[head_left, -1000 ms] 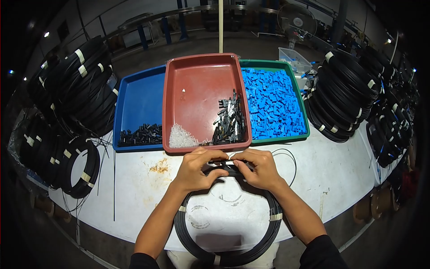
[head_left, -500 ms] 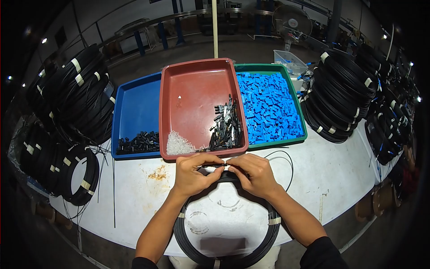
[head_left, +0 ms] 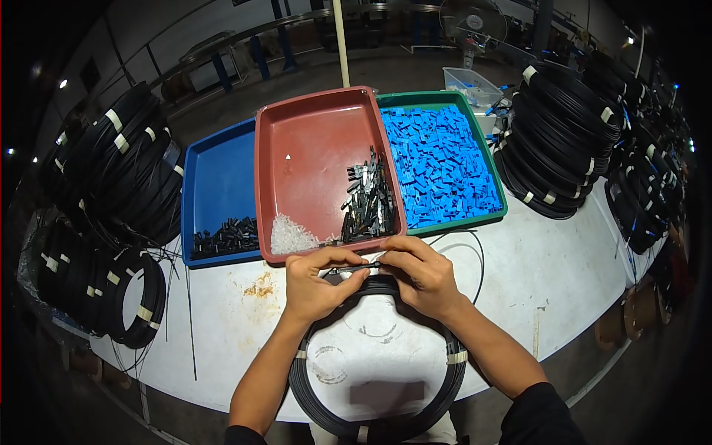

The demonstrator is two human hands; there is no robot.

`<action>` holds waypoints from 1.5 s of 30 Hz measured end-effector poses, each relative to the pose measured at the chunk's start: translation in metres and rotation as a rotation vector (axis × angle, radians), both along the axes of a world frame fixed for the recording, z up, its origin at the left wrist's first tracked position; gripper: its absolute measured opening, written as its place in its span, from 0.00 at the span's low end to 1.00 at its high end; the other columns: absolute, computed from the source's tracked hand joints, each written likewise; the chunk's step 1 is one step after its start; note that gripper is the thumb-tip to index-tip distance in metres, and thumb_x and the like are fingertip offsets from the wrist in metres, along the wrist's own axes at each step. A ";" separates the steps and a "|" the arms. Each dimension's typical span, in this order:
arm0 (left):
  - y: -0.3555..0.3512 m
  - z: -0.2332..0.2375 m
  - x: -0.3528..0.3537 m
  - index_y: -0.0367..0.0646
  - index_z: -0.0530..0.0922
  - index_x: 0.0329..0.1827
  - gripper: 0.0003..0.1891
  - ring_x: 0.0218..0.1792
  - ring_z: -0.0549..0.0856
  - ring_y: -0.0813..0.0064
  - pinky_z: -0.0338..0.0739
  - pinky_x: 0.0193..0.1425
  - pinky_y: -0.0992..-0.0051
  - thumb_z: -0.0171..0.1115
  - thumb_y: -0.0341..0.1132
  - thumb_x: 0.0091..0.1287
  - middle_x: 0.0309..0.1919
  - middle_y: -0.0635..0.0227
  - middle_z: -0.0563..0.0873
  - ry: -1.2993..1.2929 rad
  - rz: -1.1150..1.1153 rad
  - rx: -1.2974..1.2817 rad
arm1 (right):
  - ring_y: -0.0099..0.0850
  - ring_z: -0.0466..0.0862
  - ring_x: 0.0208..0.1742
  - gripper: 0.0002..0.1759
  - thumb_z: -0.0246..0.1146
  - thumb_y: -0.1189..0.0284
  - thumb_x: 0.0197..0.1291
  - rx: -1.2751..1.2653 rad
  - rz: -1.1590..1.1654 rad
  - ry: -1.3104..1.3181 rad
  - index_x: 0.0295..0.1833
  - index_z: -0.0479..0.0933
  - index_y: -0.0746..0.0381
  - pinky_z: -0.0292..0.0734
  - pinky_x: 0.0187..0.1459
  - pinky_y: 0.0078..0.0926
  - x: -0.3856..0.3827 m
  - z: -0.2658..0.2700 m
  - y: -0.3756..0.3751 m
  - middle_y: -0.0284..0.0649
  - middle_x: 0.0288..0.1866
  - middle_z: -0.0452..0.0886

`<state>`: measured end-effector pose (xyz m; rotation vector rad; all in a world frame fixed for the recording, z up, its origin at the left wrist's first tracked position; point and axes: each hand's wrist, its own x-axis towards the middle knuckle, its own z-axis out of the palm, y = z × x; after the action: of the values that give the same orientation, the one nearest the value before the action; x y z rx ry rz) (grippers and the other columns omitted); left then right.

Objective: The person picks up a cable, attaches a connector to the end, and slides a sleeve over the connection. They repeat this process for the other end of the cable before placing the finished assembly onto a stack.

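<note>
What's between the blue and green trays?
The red tray, right up against both, with clear bits and black parts inside. Seen in the head view.

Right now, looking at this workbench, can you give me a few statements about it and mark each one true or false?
1. The left hand and right hand pinch a thin black piece between them. True.
2. The green tray holds blue pieces. True.
3. The red tray is the leftmost of the three trays. False: it stands in the middle, and the blue tray is on the left.
4. The cable coil in front of the person hangs from a hook. False: it lies flat on the white table.
5. The blue tray has small black pieces at its near end. True.
</note>
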<state>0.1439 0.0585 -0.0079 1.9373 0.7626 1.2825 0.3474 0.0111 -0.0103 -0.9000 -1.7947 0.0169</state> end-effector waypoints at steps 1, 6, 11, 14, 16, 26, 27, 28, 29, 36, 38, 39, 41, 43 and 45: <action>0.001 -0.002 0.000 0.37 0.90 0.38 0.09 0.33 0.91 0.81 0.84 0.41 0.80 0.80 0.26 0.56 0.34 0.66 0.94 -0.010 0.003 -0.008 | 0.43 0.89 0.47 0.17 0.69 0.88 0.49 0.013 0.002 -0.011 0.47 0.82 0.67 0.87 0.46 0.35 0.001 0.000 0.000 0.46 0.50 0.85; 0.001 -0.001 0.000 0.37 0.90 0.39 0.09 0.33 0.91 0.81 0.84 0.41 0.80 0.80 0.26 0.56 0.34 0.66 0.94 -0.025 -0.001 -0.033 | 0.43 0.89 0.46 0.19 0.68 0.89 0.47 0.036 0.015 -0.036 0.47 0.83 0.67 0.87 0.46 0.34 0.001 -0.004 0.001 0.46 0.49 0.85; -0.006 0.009 0.001 0.31 0.87 0.42 0.10 0.41 0.92 0.75 0.86 0.51 0.77 0.78 0.21 0.58 0.38 0.61 0.93 0.036 -0.047 -0.090 | 0.40 0.90 0.45 0.18 0.72 0.88 0.45 0.069 0.019 -0.072 0.45 0.84 0.66 0.87 0.45 0.31 0.001 -0.004 0.001 0.44 0.47 0.87; -0.008 0.010 0.002 0.32 0.87 0.41 0.10 0.41 0.92 0.75 0.86 0.50 0.77 0.79 0.23 0.59 0.38 0.61 0.93 0.037 -0.060 -0.117 | 0.42 0.89 0.44 0.18 0.71 0.88 0.46 0.047 0.048 -0.085 0.46 0.82 0.66 0.86 0.46 0.35 0.002 0.000 0.002 0.44 0.47 0.86; -0.007 0.006 0.002 0.32 0.88 0.41 0.09 0.40 0.92 0.76 0.87 0.49 0.77 0.79 0.23 0.59 0.38 0.61 0.93 0.038 -0.065 -0.158 | 0.43 0.88 0.43 0.17 0.72 0.86 0.47 0.031 0.043 -0.118 0.46 0.82 0.66 0.84 0.46 0.36 0.005 -0.001 0.004 0.44 0.46 0.86; 0.004 0.001 -0.006 0.40 0.91 0.39 0.12 0.34 0.92 0.71 0.82 0.39 0.76 0.79 0.25 0.50 0.37 0.65 0.94 0.136 0.001 0.654 | 0.45 0.83 0.36 0.07 0.70 0.77 0.60 -0.126 0.073 -0.068 0.41 0.80 0.65 0.78 0.39 0.39 0.001 -0.005 0.005 0.43 0.35 0.83; 0.002 0.004 -0.005 0.40 0.91 0.39 0.12 0.33 0.91 0.71 0.82 0.38 0.76 0.79 0.25 0.49 0.37 0.65 0.94 0.141 0.025 0.704 | 0.45 0.83 0.36 0.07 0.70 0.77 0.60 -0.126 0.076 -0.068 0.41 0.80 0.65 0.78 0.39 0.39 0.001 -0.005 0.004 0.43 0.35 0.83; 0.001 0.006 -0.005 0.40 0.91 0.39 0.13 0.32 0.90 0.72 0.82 0.38 0.76 0.79 0.25 0.49 0.38 0.65 0.94 0.146 0.050 0.755 | 0.45 0.83 0.36 0.07 0.71 0.77 0.60 -0.155 0.081 -0.060 0.41 0.80 0.65 0.78 0.40 0.39 0.000 -0.003 0.003 0.43 0.35 0.83; 0.003 0.003 -0.007 0.40 0.90 0.39 0.13 0.30 0.89 0.73 0.81 0.37 0.76 0.80 0.25 0.49 0.38 0.66 0.93 0.169 0.039 0.812 | 0.45 0.84 0.37 0.07 0.71 0.77 0.60 -0.185 0.086 -0.053 0.42 0.80 0.65 0.79 0.40 0.38 0.000 -0.002 0.002 0.43 0.35 0.83; 0.001 -0.006 -0.010 0.38 0.91 0.38 0.08 0.27 0.90 0.74 0.82 0.30 0.77 0.78 0.24 0.55 0.34 0.63 0.94 0.117 0.041 0.330 | 0.45 0.86 0.42 0.10 0.71 0.79 0.56 -0.196 0.114 0.000 0.44 0.80 0.65 0.81 0.43 0.38 -0.003 0.004 0.000 0.44 0.42 0.85; -0.003 0.000 -0.011 0.36 0.91 0.36 0.06 0.29 0.91 0.75 0.83 0.34 0.78 0.78 0.22 0.57 0.31 0.60 0.93 0.074 0.011 0.213 | 0.44 0.85 0.42 0.15 0.71 0.81 0.48 -0.040 0.114 -0.218 0.43 0.80 0.65 0.81 0.43 0.39 0.003 -0.001 0.002 0.43 0.43 0.84; -0.005 0.003 -0.012 0.36 0.91 0.37 0.05 0.29 0.91 0.77 0.83 0.35 0.79 0.78 0.22 0.57 0.31 0.59 0.93 0.078 -0.035 0.124 | 0.43 0.85 0.40 0.17 0.69 0.83 0.43 -0.034 0.118 -0.235 0.42 0.79 0.64 0.80 0.43 0.39 0.003 0.000 0.002 0.42 0.42 0.83; -0.005 -0.002 -0.011 0.34 0.91 0.38 0.05 0.30 0.90 0.82 0.83 0.34 0.80 0.77 0.22 0.59 0.31 0.60 0.93 0.005 -0.123 -0.029 | 0.43 0.85 0.40 0.16 0.68 0.84 0.44 -0.009 0.119 -0.264 0.42 0.79 0.64 0.80 0.43 0.38 0.003 0.004 -0.001 0.42 0.41 0.83; -0.009 0.000 -0.007 0.35 0.91 0.37 0.05 0.30 0.90 0.80 0.83 0.34 0.79 0.77 0.21 0.58 0.31 0.60 0.93 -0.024 -0.136 -0.095 | 0.42 0.84 0.40 0.15 0.68 0.84 0.44 0.018 0.119 -0.292 0.42 0.79 0.64 0.80 0.43 0.38 0.003 0.005 -0.001 0.41 0.41 0.83; -0.009 0.000 -0.003 0.35 0.91 0.37 0.06 0.30 0.91 0.78 0.83 0.34 0.78 0.77 0.21 0.58 0.32 0.60 0.93 -0.052 -0.149 -0.160 | 0.44 0.84 0.39 0.13 0.67 0.84 0.47 0.038 0.134 -0.255 0.41 0.78 0.66 0.79 0.41 0.38 0.003 0.005 -0.001 0.44 0.40 0.83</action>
<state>0.1406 0.0490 -0.0074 1.7905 0.6613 1.1417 0.3502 0.0100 -0.0056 -0.7802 -2.0837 -0.0484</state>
